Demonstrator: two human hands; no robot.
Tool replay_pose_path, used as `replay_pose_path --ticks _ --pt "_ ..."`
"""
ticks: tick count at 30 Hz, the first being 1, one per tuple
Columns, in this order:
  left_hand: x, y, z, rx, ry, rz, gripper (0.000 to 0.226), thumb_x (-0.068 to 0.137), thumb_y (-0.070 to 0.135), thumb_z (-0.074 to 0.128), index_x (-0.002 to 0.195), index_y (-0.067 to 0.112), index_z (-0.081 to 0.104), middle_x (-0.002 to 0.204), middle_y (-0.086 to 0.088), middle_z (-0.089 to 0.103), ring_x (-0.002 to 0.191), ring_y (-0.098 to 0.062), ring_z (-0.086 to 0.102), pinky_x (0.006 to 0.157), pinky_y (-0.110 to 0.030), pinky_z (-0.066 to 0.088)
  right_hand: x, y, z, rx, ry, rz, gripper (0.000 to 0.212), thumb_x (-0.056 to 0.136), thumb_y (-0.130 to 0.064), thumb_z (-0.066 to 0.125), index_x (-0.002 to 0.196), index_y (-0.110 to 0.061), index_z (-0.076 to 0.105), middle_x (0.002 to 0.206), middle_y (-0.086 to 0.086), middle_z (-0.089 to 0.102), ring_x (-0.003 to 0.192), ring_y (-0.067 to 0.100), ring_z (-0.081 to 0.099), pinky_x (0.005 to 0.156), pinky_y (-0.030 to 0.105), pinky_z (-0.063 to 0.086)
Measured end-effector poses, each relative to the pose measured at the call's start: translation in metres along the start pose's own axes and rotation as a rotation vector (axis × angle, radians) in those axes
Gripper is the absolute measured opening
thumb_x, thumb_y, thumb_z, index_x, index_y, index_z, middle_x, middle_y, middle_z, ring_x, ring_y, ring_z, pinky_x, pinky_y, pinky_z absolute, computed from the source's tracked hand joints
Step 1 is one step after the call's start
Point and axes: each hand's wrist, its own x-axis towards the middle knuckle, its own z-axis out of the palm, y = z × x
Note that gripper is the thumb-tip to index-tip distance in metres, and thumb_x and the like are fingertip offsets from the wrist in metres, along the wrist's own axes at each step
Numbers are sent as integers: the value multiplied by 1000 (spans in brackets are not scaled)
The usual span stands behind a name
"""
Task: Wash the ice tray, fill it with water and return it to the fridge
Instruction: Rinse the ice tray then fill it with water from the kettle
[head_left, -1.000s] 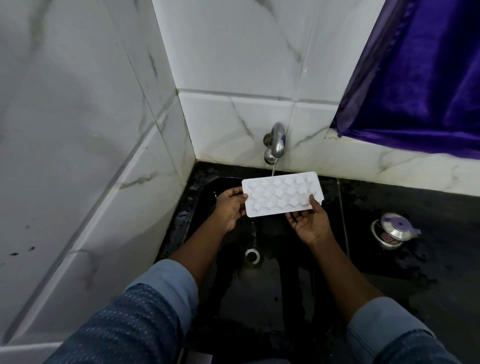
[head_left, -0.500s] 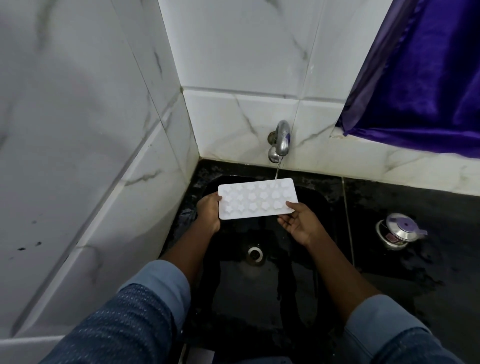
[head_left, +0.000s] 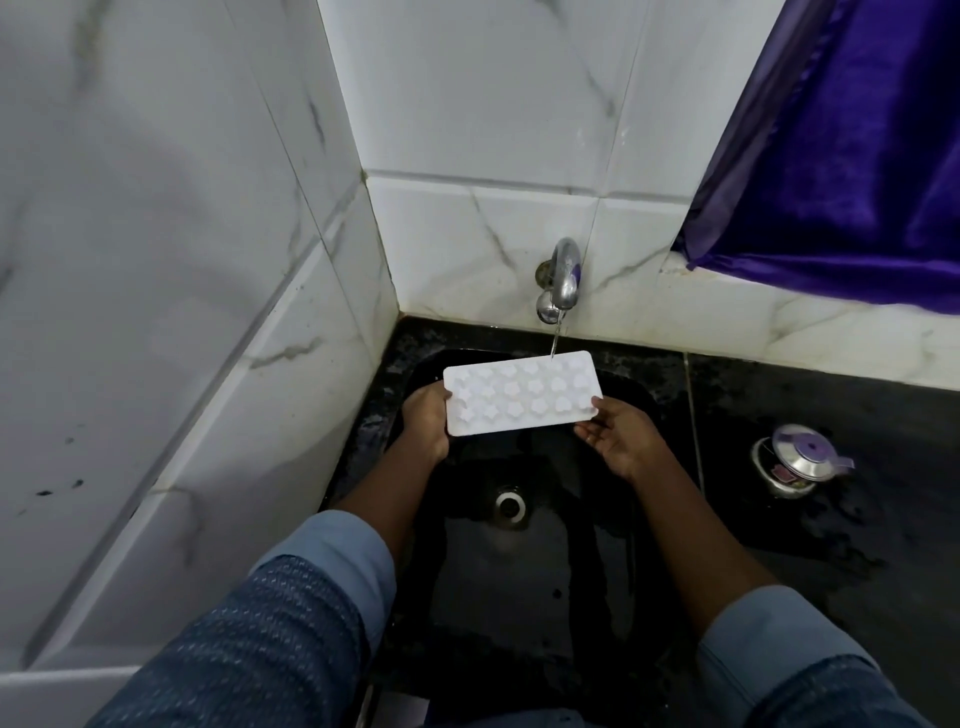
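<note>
ice tray (head_left: 521, 397) under tap (head_left: 563, 278), above sink (head_left: 519, 571), pot (head_left: 797, 460) right

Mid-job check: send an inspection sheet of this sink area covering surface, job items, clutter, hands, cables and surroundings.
Surface: black sink, wet, drain uncovered; dark counter to its right, wet in patches.
Job's things: white ice tray held over the sink, star-shaped cells showing; tap running, thin stream landing at the tray's far edge.
Clutter: lidded steel pot on the counter.
Hands: left hand grips the tray's left end; right hand holds its near right corner.
Cables: nothing seen.
Surroundings: white tiled walls; purple curtain at upper right.
</note>
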Motion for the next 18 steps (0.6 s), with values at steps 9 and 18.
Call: replay_pose_path --ticks 9,18 --pt "-43 3 59 204 -262 3 39 104 -6 46 136 7 64 124 -16 74 91 -25 74 73 -39 60 5 -36 -63 43 133 -66 10 101 -5 58 104 -7 67 104 12 70 85 25 66 72 34 57" --pt "-47 8 65 375 -348 -35 32 111 41 45 133 32 66 136 8 66 133 -22 56 108 -43 36 4 -34 -59 -77 198 -170 26 105 -27 51 117 -12 68 87 5 67 71 20 59 65 31 47"
